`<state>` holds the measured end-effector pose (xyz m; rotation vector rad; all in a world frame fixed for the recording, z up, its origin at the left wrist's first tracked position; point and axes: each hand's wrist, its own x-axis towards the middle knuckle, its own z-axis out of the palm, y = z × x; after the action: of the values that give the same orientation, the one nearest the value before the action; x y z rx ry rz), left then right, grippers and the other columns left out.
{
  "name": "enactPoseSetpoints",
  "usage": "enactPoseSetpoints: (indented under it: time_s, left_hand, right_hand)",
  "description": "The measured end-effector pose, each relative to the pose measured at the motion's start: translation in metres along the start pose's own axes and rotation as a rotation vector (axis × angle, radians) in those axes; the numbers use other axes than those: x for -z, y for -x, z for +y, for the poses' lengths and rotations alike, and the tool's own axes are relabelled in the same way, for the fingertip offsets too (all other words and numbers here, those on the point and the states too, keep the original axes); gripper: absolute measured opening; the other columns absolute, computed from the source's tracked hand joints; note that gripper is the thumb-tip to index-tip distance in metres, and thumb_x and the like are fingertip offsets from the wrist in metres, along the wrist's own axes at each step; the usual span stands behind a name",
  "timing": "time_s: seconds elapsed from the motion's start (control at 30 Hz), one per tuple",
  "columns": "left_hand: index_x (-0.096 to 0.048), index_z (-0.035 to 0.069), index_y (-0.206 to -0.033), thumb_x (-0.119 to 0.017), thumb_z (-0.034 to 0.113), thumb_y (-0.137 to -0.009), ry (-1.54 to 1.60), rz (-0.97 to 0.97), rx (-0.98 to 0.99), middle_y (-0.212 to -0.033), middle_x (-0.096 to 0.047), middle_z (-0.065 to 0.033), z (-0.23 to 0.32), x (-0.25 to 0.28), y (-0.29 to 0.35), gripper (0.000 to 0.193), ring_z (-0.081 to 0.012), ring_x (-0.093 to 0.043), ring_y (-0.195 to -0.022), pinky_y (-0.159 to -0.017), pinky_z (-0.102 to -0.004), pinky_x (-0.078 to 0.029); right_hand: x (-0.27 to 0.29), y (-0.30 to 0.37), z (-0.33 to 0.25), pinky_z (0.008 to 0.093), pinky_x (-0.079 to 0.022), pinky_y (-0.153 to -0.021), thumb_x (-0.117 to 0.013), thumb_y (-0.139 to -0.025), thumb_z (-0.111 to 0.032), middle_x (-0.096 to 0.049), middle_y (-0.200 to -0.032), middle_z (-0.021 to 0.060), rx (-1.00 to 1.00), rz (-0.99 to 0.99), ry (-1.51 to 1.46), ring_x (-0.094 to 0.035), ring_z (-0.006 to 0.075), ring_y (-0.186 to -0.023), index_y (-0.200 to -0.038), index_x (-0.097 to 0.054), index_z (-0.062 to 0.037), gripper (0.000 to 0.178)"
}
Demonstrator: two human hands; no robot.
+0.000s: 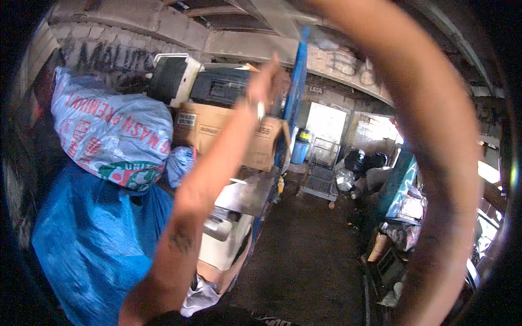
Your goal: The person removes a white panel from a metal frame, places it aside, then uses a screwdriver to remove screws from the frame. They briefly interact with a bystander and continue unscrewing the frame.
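My left arm reaches up across the middle, with a watch or band at the wrist. My left hand (265,81) is blurred but looks open, its fingers stretched upward. It is in front of a dark, printer-like machine (220,86) and next to a blue post (298,76); I cannot tell whether it touches either. My right arm arches up along the right side, and its hand is beyond the upper edge. A pale, blurred panel or beam (272,16) lies overhead between the arms. Below my left hand a cardboard box (209,127) supports the dark machine.
Left of the box, a bulging white sack (117,136) rests on a blue sack (98,228). Pale appliances (223,239) are stacked under the box. Down the dark floor (299,250) stand a wire-mesh cart (321,176), black bags (364,160) and a blue bin (299,151).
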<state>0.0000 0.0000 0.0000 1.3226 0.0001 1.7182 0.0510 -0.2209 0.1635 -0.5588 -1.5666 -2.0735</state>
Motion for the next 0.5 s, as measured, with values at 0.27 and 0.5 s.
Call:
enactPoseSetpoints:
  time_s: [0.27,0.5]
  left_hand:
    - [-0.051,0.004,-0.142,-0.057,0.045,-0.100,-0.433,-0.094,0.393,-0.134,-0.059,-0.0097,-0.152,0.083,0.364,0.059,-0.0221,-0.057,-0.119,-0.101,-0.0363,-0.047]
    - [-0.058,0.005,-0.131,-0.060,0.039,-0.100,-0.222,0.294,0.904,-0.111,-0.065,-0.0072,-0.187,0.096,0.475,0.046,-0.0192,-0.064,-0.097,-0.084,-0.0357,-0.053]
  right_hand:
    - [-0.120,0.067,-0.042,0.0497,-0.052,-0.095,-0.046,-0.100,-0.055,-0.066,-0.122,0.0193,-0.347,-0.060,-0.595,-0.067,0.0353,-0.109,-0.151,-0.036,-0.0389,0.055]
    - [-0.129,0.194,0.036,0.0517,-0.053,-0.088,-0.049,-0.098,-0.054,-0.072,-0.097,0.0199,-0.616,0.002,-0.564,-0.067,0.0418,-0.099,-0.140,-0.053,-0.0322,0.047]
